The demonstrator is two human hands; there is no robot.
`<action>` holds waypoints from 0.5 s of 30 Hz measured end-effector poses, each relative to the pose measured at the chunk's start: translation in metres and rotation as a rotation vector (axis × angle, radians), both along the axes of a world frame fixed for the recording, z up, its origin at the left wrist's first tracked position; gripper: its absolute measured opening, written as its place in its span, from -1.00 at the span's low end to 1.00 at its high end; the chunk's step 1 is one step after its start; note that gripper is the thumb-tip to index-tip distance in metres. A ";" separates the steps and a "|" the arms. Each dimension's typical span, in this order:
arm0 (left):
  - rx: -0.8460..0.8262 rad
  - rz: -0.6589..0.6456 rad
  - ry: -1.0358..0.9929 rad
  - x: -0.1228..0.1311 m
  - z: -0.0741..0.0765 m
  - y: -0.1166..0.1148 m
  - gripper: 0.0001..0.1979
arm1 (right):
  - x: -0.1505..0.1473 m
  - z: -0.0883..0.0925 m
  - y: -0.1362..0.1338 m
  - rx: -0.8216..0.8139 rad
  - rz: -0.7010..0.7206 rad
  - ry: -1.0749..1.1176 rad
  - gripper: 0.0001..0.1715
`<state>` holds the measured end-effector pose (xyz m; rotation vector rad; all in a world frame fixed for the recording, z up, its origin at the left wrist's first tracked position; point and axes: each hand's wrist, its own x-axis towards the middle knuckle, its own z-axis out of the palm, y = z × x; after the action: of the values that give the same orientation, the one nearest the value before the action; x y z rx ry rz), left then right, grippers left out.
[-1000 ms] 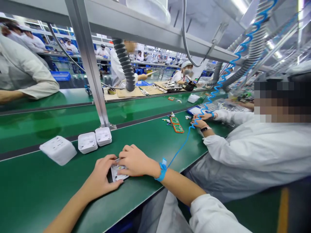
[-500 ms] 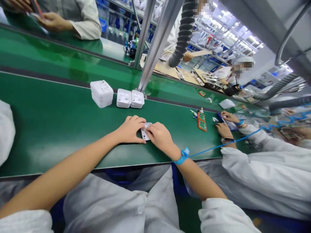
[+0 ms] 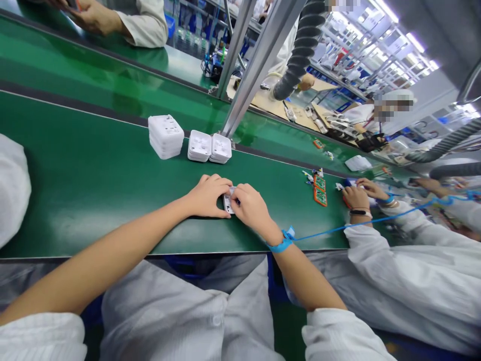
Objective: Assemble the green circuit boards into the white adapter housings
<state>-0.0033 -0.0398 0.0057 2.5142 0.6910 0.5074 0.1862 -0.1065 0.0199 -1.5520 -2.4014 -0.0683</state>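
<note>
A small white plastic casing [image 3: 227, 204] with rounded corners lies on the green work surface in front of me, its hollow inner side up. My left hand [image 3: 207, 196] holds it from the left, thumb at the near edge and fingers at the far edge. Over its right part, my right hand [image 3: 251, 208] is closed, with the fingertips pinched down inside the casing. Something small and dark shows by those fingertips, too small to name. A blue wrist strap [image 3: 281, 241] with a coiled cord circles my right wrist.
Beyond my hands stand a tall stack of white casings [image 3: 166, 138] and two lower stacks [image 3: 200, 146]. Orange-edged green circuit boards [image 3: 320, 190] lie to the right, near a co-worker's hands [image 3: 356, 196]. A metal post [image 3: 255, 75] rises behind the stacks. The blue cord [image 3: 330, 229] stretches rightward.
The view has shifted slightly. My left hand still holds the casing, and my right fingertips have moved a little within it. The co-worker's hands on the right have come closer together.
</note>
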 end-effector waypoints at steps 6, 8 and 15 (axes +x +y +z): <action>-0.021 0.014 0.000 0.000 0.000 0.001 -0.54 | 0.001 0.010 0.015 -0.204 0.125 0.024 -0.81; -0.022 0.015 -0.002 0.000 0.000 0.001 -0.55 | 0.004 0.011 0.019 -0.240 0.158 0.043 -0.81; -0.002 0.029 -0.002 -0.001 0.001 0.000 -0.51 | 0.029 0.028 0.007 -0.212 0.224 -0.026 -0.88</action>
<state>-0.0041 -0.0400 0.0066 2.5052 0.7280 0.5190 0.2148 -0.0999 0.0477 -1.3583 -2.6588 0.2195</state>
